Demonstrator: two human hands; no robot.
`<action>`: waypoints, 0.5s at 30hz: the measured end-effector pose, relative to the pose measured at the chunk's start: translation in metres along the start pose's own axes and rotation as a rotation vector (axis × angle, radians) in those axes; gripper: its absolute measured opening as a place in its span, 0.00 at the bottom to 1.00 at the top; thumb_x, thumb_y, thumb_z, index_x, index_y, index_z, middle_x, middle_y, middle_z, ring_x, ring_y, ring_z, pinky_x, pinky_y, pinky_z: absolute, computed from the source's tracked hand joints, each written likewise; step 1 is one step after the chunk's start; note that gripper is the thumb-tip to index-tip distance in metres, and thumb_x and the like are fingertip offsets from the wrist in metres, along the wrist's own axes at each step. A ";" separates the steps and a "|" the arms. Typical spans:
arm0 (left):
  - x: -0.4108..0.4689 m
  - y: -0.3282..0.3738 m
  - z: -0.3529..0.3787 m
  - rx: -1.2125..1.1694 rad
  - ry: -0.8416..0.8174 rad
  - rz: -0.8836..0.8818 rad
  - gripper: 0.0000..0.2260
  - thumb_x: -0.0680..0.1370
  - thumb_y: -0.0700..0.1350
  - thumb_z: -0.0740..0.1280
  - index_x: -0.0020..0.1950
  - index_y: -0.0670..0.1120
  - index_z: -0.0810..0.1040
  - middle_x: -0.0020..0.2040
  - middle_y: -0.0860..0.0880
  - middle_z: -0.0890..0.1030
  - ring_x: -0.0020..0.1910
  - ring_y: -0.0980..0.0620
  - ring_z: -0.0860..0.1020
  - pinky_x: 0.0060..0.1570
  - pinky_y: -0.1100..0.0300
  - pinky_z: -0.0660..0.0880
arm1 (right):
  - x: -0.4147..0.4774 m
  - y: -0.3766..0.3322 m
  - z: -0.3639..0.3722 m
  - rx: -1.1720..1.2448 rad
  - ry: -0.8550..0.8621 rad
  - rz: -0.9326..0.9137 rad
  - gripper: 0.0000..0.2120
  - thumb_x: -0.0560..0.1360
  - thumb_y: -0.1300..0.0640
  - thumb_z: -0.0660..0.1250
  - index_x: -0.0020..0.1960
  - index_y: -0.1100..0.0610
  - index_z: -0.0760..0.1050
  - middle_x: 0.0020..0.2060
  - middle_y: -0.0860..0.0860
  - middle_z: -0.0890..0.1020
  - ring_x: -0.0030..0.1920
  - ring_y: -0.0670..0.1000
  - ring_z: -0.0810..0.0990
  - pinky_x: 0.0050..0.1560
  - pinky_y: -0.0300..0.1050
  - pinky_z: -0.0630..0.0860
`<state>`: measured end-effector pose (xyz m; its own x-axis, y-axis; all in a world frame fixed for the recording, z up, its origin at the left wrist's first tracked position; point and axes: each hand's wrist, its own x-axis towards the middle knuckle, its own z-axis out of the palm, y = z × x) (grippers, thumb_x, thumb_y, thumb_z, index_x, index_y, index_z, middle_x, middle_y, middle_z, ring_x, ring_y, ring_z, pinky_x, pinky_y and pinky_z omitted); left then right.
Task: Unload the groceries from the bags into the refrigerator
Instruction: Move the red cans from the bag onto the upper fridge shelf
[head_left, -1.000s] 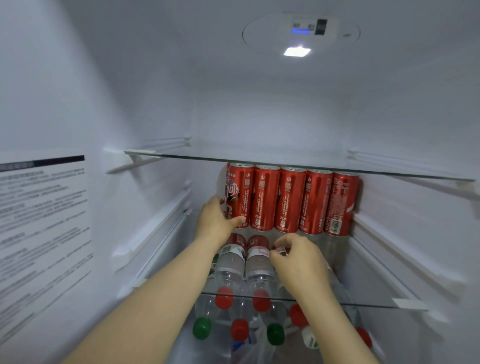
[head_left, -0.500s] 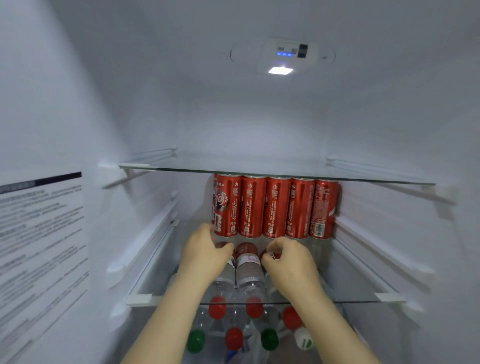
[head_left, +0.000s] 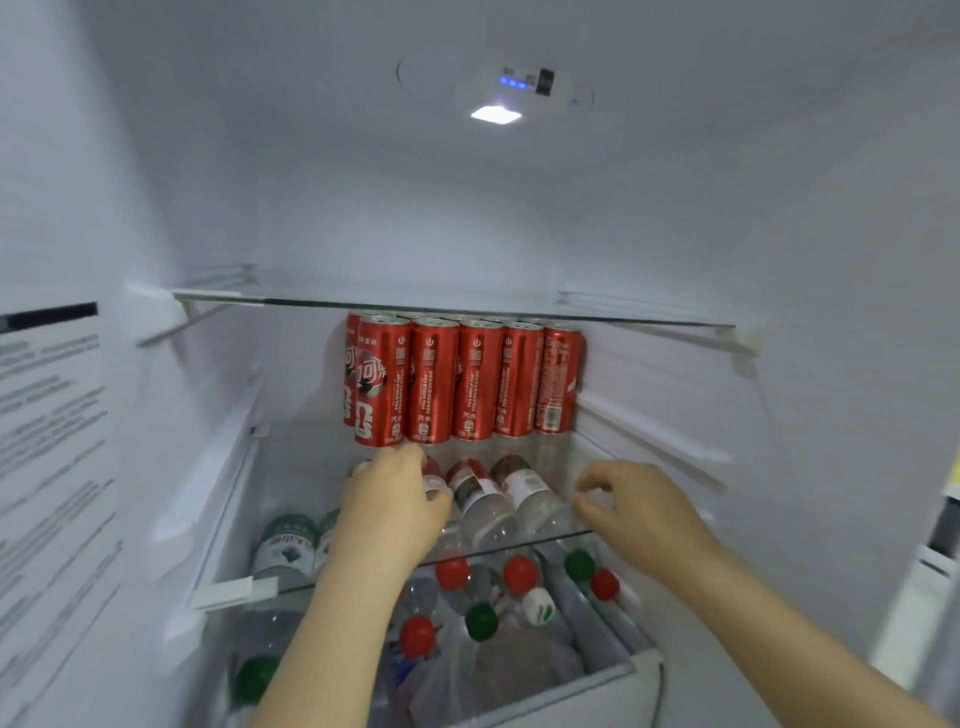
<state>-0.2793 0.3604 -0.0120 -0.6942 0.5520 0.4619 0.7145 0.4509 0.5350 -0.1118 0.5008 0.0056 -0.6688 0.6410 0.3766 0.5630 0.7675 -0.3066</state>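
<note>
Inside the refrigerator, several red soda cans (head_left: 452, 382) stand in a row at the back of the middle glass shelf (head_left: 561, 535). In front of them lie clear water bottles (head_left: 485, 493) with red and white labels. My left hand (head_left: 395, 512) rests on the leftmost of these lying bottles, fingers curled over it. My right hand (head_left: 636, 506) hovers to the right of the bottles, fingers loosely curled, holding nothing. Below the shelf, more bottles with red and green caps (head_left: 480, 618) lie in a drawer.
An upper glass shelf (head_left: 467, 306) sits just above the can tops. A green-labelled bottle (head_left: 285, 543) lies at the left of the middle shelf. A printed label (head_left: 47, 441) covers the left wall. The drawer's front edge (head_left: 597, 680) is low at right.
My right hand has moved right, away from the lying bottles, and its fingers have loosened. My left hand has dropped from the leftmost can's base onto a bottle. The view has pulled back.
</note>
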 end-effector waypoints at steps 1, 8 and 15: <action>-0.003 0.005 0.000 -0.053 -0.011 0.007 0.14 0.75 0.50 0.68 0.58 0.47 0.76 0.52 0.51 0.79 0.52 0.50 0.77 0.52 0.54 0.76 | -0.008 0.004 -0.009 -0.014 0.006 0.013 0.11 0.75 0.51 0.65 0.56 0.51 0.79 0.54 0.47 0.82 0.52 0.47 0.79 0.55 0.44 0.76; -0.046 0.087 -0.003 -0.316 -0.130 0.300 0.16 0.74 0.51 0.69 0.61 0.52 0.76 0.55 0.56 0.79 0.54 0.57 0.77 0.56 0.57 0.75 | -0.080 0.021 -0.084 -0.211 0.117 0.007 0.16 0.78 0.47 0.62 0.64 0.47 0.73 0.59 0.42 0.79 0.58 0.45 0.77 0.57 0.39 0.73; -0.110 0.180 -0.014 -0.444 -0.094 0.612 0.17 0.74 0.51 0.69 0.62 0.54 0.75 0.57 0.59 0.76 0.57 0.60 0.74 0.58 0.66 0.69 | -0.182 0.040 -0.169 -0.444 0.290 -0.017 0.14 0.77 0.45 0.60 0.62 0.43 0.74 0.56 0.38 0.78 0.56 0.45 0.77 0.51 0.41 0.75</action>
<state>-0.0759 0.3713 0.0430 -0.1611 0.6793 0.7159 0.8537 -0.2681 0.4465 0.1141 0.4136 0.0724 -0.5536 0.5519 0.6236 0.7467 0.6606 0.0782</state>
